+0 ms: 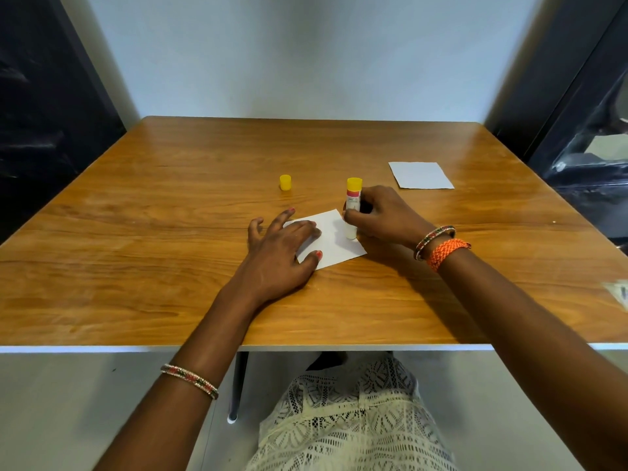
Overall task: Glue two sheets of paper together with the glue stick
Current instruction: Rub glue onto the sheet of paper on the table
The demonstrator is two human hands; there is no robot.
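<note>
Head: glue stick [352,212] between right fingers [353,217]

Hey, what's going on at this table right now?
A person is gluing paper. The left hand presses flat on a white sheet on the wooden table, while the right hand grips an uncapped glue stick, tip down on that sheet. Its yellow cap stands apart, farther back. A second white sheet lies untouched to the far right.
</note>
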